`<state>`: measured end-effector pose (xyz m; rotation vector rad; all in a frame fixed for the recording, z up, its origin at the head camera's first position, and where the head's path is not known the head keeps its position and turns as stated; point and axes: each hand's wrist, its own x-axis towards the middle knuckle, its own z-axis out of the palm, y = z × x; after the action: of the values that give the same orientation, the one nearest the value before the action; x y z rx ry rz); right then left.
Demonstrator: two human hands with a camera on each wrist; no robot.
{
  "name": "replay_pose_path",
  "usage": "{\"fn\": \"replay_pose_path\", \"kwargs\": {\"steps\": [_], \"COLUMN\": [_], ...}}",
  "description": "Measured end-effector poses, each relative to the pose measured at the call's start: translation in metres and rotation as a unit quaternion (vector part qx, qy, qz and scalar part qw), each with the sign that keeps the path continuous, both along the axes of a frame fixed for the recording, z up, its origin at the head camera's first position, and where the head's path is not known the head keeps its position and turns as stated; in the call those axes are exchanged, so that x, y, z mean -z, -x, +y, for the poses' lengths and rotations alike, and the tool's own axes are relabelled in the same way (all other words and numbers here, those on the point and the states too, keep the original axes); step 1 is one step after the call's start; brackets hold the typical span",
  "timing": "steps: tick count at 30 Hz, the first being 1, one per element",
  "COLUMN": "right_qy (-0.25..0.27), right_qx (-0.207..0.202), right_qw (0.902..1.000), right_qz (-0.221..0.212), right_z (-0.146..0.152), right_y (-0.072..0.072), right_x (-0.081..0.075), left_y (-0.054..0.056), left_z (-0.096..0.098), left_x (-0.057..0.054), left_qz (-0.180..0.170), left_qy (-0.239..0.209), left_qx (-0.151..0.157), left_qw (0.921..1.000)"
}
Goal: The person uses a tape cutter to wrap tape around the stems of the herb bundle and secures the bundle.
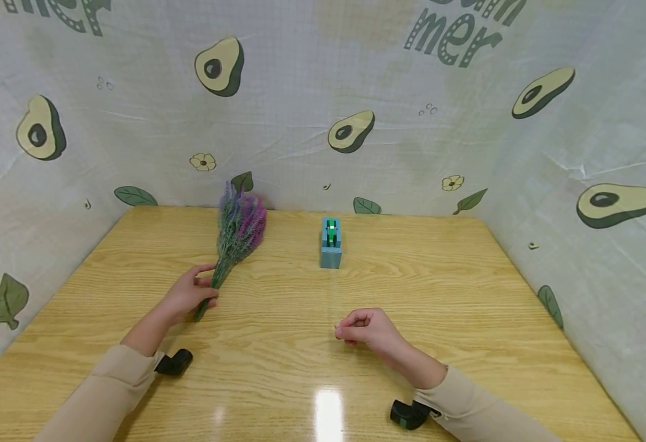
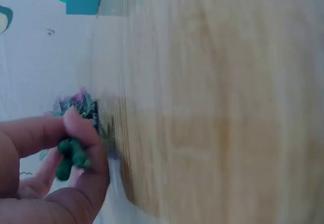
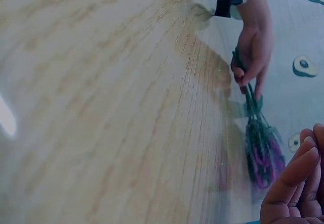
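My left hand (image 1: pixel 186 296) grips a bunch of lavender (image 1: pixel 227 263) by its green stems, with the purple and pink flower heads pointing away toward the back wall. In the left wrist view the cut stem ends (image 2: pixel 72 158) show between thumb and fingers. Right of the bunch, a blue tape dispenser (image 1: pixel 330 258) with a green roll wheel stands near the back of the table. A faint strip of clear tape (image 1: pixel 333 298) stretches from it toward me. The fingertips of my right hand (image 1: pixel 371 331) pinch the tape's near end above the table.
The wooden table (image 1: pixel 438 276) is glossy and reflects a light at its front. White cloth walls (image 1: pixel 289 123) with avocado prints enclose it at the back and both sides. Black wrist cameras (image 1: pixel 175 362) are strapped at both sleeves.
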<state>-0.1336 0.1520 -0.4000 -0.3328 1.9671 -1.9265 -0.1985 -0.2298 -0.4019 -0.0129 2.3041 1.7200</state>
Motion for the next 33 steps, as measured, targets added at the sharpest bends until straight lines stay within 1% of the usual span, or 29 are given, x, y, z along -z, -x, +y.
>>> {"fn": "replay_pose_path", "kwargs": {"steps": [3,6,10,15,20,26,29,33], "right_qy": [0.0,-0.004,-0.005,0.004,0.003,0.012,0.006,0.006], "right_qx": [0.001,0.003,0.002,-0.002,-0.003,0.002,0.008,0.005], "right_qw": [1.0,1.0,1.0,1.0,1.0,0.9999,0.9999,0.9998], "right_qz": [-0.001,-0.004,-0.002,0.003,0.002,0.001,0.01,0.018], "right_z": [-0.001,-0.001,-0.001,0.0,0.001,0.0,0.001,0.003], "right_y": [0.0,0.0,0.0,0.002,0.004,0.004,0.004,0.006], "right_x": [0.0,-0.001,-0.002,-0.002,-0.002,-0.009,-0.015,-0.02], "left_y": [-0.002,-0.005,-0.007,-0.008,-0.009,-0.011,-0.012,-0.014], "left_z": [-0.005,-0.012,-0.019,-0.021,-0.023,-0.026,-0.029,-0.034], "left_x": [0.0,-0.001,-0.002,-0.004,-0.003,0.002,0.003,0.004], "left_qz": [0.022,0.021,-0.013,-0.046,-0.067,-0.074,-0.077,-0.08], "left_qy": [0.01,-0.003,-0.045,-0.083,-0.123,-0.121,-0.13,-0.144], "left_qx": [-0.021,-0.023,-0.013,-0.008,0.012,0.044,0.067,0.105], "left_qw": [0.9995,0.9995,0.9988,0.9954,0.99,0.9889,0.9863,0.9807]}}
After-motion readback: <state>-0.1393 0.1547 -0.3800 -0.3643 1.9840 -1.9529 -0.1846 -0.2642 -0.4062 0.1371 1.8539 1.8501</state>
